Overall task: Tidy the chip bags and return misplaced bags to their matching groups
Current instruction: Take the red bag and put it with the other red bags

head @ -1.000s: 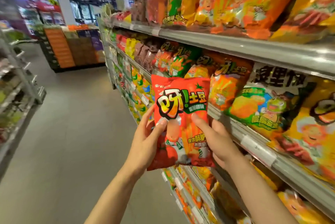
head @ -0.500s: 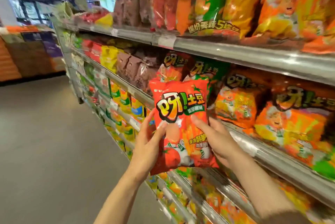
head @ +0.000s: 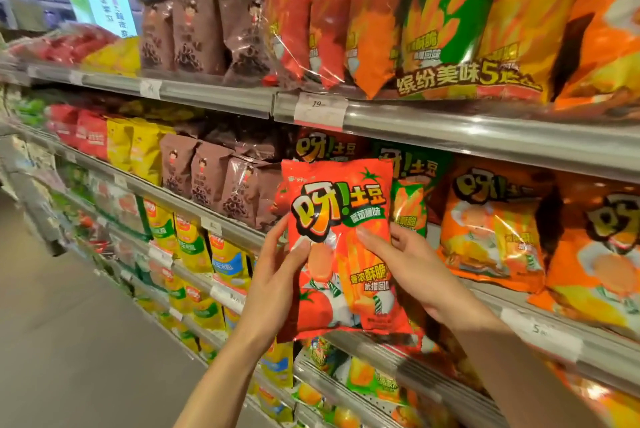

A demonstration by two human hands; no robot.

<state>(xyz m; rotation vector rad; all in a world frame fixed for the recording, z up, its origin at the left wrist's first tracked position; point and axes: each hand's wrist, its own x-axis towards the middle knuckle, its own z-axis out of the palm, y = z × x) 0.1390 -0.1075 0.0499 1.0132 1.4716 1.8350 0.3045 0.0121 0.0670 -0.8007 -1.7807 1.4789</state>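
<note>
Hands, the left hand and the right hand, both pinch the shiny red tomato chip bag up in front of the middle metal shelf, so slide it gently, upright, in by the red-topped bag behind.

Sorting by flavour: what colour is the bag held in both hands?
Red bag, with a green label band; head view.

Both forearms are bare, with no sleeves showing up to the frame's edge. The left hand and right hand wear no gloves, rings or watch; the fingernails are short and unpainted.
</note>
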